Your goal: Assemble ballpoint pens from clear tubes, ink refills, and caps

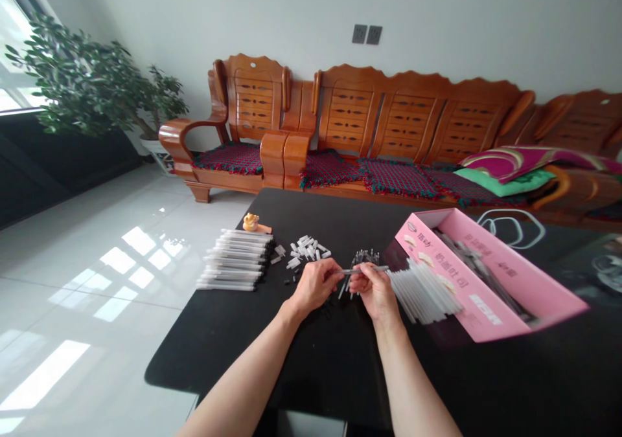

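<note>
Both hands meet over the dark table (218, 353). A thin grey pen (347, 271) lies level between them. My left hand (315, 287) pinches its left end, and my right hand (373, 289) grips it further along, with its right end sticking out past the fingers. Just behind the hands is a bunch of dark-tipped pen refills (367, 256). Clear pen barrels (427, 298) lie side by side to the right of my right hand. White pen caps (308, 248) are heaped beyond my left hand, with a few small black plugs (286, 281) nearby.
At left, capped pens (233, 262) lie in a row, with a small yellow figurine (251, 222) behind. A pink box (558, 307) holding dark and grey items stands right, near a white cable (515, 220). Beyond the table runs a wooden sofa (350, 107).
</note>
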`<move>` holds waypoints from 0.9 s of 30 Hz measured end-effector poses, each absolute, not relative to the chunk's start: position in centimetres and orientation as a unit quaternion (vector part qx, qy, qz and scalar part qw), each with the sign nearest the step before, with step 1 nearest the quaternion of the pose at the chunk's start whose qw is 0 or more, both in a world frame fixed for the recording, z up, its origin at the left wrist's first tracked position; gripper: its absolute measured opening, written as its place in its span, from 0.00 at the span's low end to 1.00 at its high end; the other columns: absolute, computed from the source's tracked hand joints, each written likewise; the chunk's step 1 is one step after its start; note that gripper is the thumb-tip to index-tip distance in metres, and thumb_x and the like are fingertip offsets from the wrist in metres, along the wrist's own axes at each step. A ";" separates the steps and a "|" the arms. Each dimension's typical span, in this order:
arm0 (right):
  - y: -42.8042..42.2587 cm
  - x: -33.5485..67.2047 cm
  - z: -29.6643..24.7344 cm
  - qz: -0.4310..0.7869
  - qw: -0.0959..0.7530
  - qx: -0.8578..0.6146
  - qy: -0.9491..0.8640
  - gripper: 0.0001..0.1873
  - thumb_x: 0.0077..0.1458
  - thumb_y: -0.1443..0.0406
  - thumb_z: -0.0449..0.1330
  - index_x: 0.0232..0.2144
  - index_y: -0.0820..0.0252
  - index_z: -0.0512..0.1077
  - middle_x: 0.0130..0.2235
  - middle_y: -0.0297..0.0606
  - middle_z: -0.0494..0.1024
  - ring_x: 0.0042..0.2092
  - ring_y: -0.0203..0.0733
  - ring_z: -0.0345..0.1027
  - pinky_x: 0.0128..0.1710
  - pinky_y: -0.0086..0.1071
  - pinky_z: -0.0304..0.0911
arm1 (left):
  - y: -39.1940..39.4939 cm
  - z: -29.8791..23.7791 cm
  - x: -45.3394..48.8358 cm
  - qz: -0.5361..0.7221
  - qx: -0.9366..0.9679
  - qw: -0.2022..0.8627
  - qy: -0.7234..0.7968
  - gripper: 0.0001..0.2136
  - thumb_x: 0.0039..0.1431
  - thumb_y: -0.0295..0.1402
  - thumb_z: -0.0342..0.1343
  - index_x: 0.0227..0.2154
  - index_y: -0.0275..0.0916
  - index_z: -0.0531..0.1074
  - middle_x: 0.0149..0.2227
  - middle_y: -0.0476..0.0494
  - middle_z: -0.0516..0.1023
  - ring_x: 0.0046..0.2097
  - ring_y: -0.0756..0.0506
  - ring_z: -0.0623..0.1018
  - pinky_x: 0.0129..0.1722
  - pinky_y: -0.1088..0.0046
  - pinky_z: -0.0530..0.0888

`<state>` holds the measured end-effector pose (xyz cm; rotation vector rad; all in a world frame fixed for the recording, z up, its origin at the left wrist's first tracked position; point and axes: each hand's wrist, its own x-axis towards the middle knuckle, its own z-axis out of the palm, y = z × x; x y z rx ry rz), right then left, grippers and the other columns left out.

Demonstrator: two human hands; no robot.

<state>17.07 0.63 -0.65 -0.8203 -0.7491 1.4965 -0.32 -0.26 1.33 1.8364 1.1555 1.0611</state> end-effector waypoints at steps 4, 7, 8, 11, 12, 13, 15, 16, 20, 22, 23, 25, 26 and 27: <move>0.8 17.1 -0.9 0.648 0.597 -0.355 -0.312 0.11 0.46 0.61 0.70 0.29 0.65 0.78 0.22 0.37 0.80 0.19 0.41 0.75 0.18 0.28 0.73 | -0.3 1.7 -0.2 0.421 0.754 0.259 0.432 0.07 0.62 0.30 0.53 0.31 0.37 0.74 0.27 0.47 0.73 0.29 0.50 0.73 0.33 0.76 0.68; 0.9 17.0 -1.2 0.650 0.596 -0.348 -0.316 0.13 0.46 0.60 0.70 0.30 0.65 0.78 0.22 0.39 0.81 0.20 0.42 0.75 0.18 0.29 0.73 | 0.0 1.4 -0.2 0.438 0.740 0.291 0.420 0.08 0.63 0.32 0.52 0.33 0.37 0.76 0.28 0.48 0.73 0.28 0.51 0.73 0.31 0.76 0.69; 1.0 17.0 -1.2 0.652 0.595 -0.343 -0.321 0.14 0.47 0.59 0.70 0.32 0.65 0.78 0.23 0.39 0.81 0.21 0.42 0.76 0.19 0.30 0.74 | 0.2 1.3 -0.3 0.447 0.725 0.318 0.416 0.09 0.63 0.33 0.52 0.35 0.37 0.77 0.28 0.47 0.73 0.27 0.51 0.73 0.30 0.77 0.69; 0.9 17.1 -1.1 0.654 0.598 -0.320 -0.335 0.20 0.51 0.55 0.67 0.41 0.64 0.77 0.26 0.40 0.82 0.22 0.41 0.76 0.21 0.31 0.74 | 0.8 1.2 -1.4 0.498 0.658 0.393 0.405 0.11 0.62 0.36 0.54 0.38 0.35 0.78 0.29 0.47 0.73 0.25 0.52 0.72 0.26 0.78 0.69; 0.8 17.2 -1.0 0.653 0.601 -0.313 -0.338 0.22 0.53 0.54 0.65 0.43 0.64 0.76 0.27 0.39 0.82 0.22 0.41 0.76 0.21 0.31 0.74 | 1.0 1.3 -2.1 0.523 0.631 0.404 0.407 0.12 0.61 0.37 0.55 0.39 0.35 0.78 0.29 0.47 0.73 0.25 0.52 0.72 0.26 0.78 0.69; 0.7 17.2 -0.9 0.652 0.603 -0.309 -0.341 0.23 0.54 0.53 0.64 0.45 0.63 0.75 0.27 0.39 0.82 0.22 0.41 0.76 0.22 0.32 0.74 | 1.2 1.6 -3.0 0.552 0.600 0.406 0.412 0.12 0.60 0.37 0.57 0.38 0.35 0.78 0.28 0.47 0.73 0.26 0.52 0.72 0.26 0.78 0.69; 0.6 17.4 -0.7 0.648 0.604 -0.309 -0.345 0.22 0.54 0.53 0.64 0.46 0.63 0.74 0.27 0.38 0.82 0.23 0.41 0.76 0.22 0.32 0.74 | 1.4 2.2 -5.4 0.615 0.526 0.392 0.438 0.12 0.57 0.38 0.59 0.39 0.35 0.77 0.25 0.49 0.72 0.25 0.53 0.70 0.26 0.79 0.69; 0.5 17.4 -0.6 0.647 0.603 -0.312 -0.348 0.22 0.55 0.54 0.64 0.46 0.63 0.74 0.27 0.38 0.82 0.23 0.41 0.76 0.22 0.32 0.74 | 1.5 2.6 -6.8 0.649 0.486 0.375 0.449 0.13 0.56 0.38 0.60 0.39 0.35 0.76 0.25 0.50 0.72 0.24 0.54 0.69 0.25 0.80 0.67; 0.5 17.3 -0.6 0.642 0.595 -0.324 -0.360 0.20 0.55 0.57 0.64 0.46 0.64 0.73 0.27 0.38 0.81 0.22 0.41 0.76 0.22 0.32 0.74 | 1.4 3.9 -12.8 0.709 0.384 0.244 0.538 0.13 0.54 0.41 0.59 0.33 0.35 0.76 0.22 0.52 0.71 0.22 0.55 0.66 0.21 0.81 0.62; 0.6 17.2 -0.6 0.642 0.594 -0.325 -0.360 0.21 0.55 0.57 0.64 0.46 0.64 0.73 0.27 0.38 0.81 0.22 0.41 0.76 0.22 0.32 0.73 | 1.4 3.9 -15.4 0.690 0.348 0.183 0.608 0.13 0.54 0.41 0.57 0.33 0.35 0.77 0.20 0.53 0.70 0.22 0.53 0.67 0.22 0.79 0.63; 0.6 17.2 -0.6 0.642 0.593 -0.325 -0.360 0.21 0.54 0.57 0.64 0.46 0.64 0.73 0.27 0.38 0.81 0.23 0.41 0.76 0.21 0.32 0.73 | 1.5 3.8 -16.6 0.675 0.330 0.150 0.643 0.13 0.54 0.41 0.56 0.33 0.35 0.77 0.21 0.52 0.71 0.22 0.52 0.68 0.23 0.78 0.64; 0.6 17.2 -0.6 0.643 0.593 -0.325 -0.359 0.21 0.54 0.57 0.64 0.46 0.64 0.73 0.27 0.38 0.81 0.23 0.41 0.76 0.21 0.32 0.73 | 1.7 3.3 -18.5 0.625 0.310 0.088 0.711 0.13 0.53 0.41 0.56 0.33 0.36 0.78 0.22 0.51 0.73 0.24 0.50 0.71 0.26 0.76 0.67; 0.6 17.2 -0.6 0.643 0.593 -0.325 -0.359 0.21 0.54 0.57 0.64 0.47 0.64 0.73 0.27 0.38 0.81 0.23 0.41 0.76 0.21 0.32 0.73 | 1.8 3.0 -19.3 0.596 0.314 0.060 0.737 0.13 0.54 0.41 0.56 0.33 0.36 0.79 0.22 0.51 0.74 0.25 0.49 0.73 0.27 0.75 0.68; 0.6 17.2 -0.6 0.643 0.593 -0.325 -0.359 0.20 0.55 0.58 0.64 0.47 0.64 0.73 0.27 0.38 0.81 0.23 0.41 0.76 0.21 0.32 0.73 | 1.9 2.7 -20.0 0.567 0.323 0.034 0.757 0.13 0.54 0.40 0.55 0.33 0.36 0.79 0.22 0.50 0.74 0.26 0.48 0.73 0.28 0.74 0.69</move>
